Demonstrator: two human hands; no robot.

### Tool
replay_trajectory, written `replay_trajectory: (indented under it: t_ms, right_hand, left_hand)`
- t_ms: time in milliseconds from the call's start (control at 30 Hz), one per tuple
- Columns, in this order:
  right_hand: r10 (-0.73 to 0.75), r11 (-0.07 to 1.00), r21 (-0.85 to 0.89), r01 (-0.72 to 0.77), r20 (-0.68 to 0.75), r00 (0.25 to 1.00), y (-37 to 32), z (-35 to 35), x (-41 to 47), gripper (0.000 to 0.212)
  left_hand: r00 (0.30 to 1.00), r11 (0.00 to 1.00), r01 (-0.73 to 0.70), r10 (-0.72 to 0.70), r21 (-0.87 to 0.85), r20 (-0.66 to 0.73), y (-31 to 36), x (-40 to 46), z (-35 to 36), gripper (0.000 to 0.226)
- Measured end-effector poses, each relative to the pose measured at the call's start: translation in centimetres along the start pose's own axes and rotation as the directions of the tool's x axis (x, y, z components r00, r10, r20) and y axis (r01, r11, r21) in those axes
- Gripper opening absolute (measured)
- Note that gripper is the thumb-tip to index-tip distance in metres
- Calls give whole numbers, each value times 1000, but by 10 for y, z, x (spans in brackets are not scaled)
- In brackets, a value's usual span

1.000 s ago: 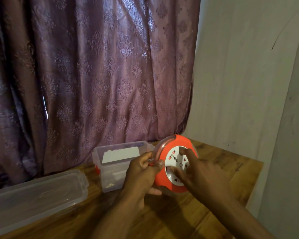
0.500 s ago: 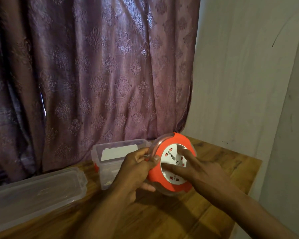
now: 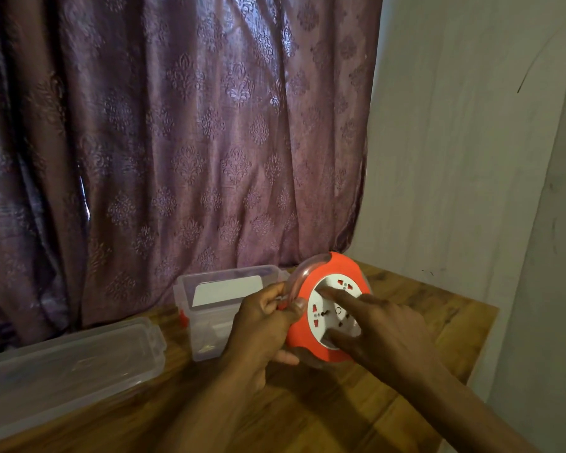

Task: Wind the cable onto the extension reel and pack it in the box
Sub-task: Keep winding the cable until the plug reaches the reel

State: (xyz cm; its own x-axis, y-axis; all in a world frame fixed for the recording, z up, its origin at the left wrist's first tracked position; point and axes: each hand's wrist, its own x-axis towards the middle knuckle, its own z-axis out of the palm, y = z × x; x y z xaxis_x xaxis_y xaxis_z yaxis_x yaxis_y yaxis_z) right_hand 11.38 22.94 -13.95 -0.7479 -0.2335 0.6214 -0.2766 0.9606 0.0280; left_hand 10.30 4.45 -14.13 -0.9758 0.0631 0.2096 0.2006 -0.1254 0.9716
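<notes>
Orange plastic forms the body of the extension reel [image 3: 332, 310], which I hold tilted above the wooden table [image 3: 415, 308], its white socket face [image 3: 335, 312] turned toward me. My left hand [image 3: 262, 325] grips the reel's left edge, thumb curled over the orange rim and the other fingers wrapped behind, beside the clear curved handle [image 3: 299, 274]. My right hand [image 3: 383, 328] lies on the socket face with fingers spread and fairly straight, the index finger [image 3: 332, 294] reaching to its upper left and the thumb low on the disc. The cable itself cannot be made out. Just left of the reel, touching my left hand in this view, stands the clear plastic box [image 3: 206, 308], open-topped, with a red clip on its near corner. Its clear lid [image 3: 72, 361] rests flat on the table farther left. A patterned mauve curtain [image 3: 177, 142] hangs behind; a pale wall [image 3: 471, 142] stands at right.
</notes>
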Motion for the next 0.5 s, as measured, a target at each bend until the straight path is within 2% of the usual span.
replay_trajectory:
  t_ms: [133,267,333,433,500]
  right_hand:
    - [131,985,118,-123,-65,989,-6,0,2,78]
    - [216,962,181,-204,-50,975,-15,-1,3,76]
    - [175,968,191,-164,-41,984,-13,-5,1,69]
    - [38,994,105,-31,-64,997,-8,-11,-2,53]
    - [-26,999,17,28,-99,995,-6,-15,-3,55]
  left_hand:
    - [1000,1000,-11,11,-7,-4,1,-1,1,31]
    - [1000,1000,-25,24,12,8,3,0,-2,21]
    - [1000,999,-24,24,23,12,4,1,-4,22]
    - [1000,1000,-7,7,8,-6,8,2,-8,24]
    - [1000,1000,5,-5,1,-25,10,3,-12,25]
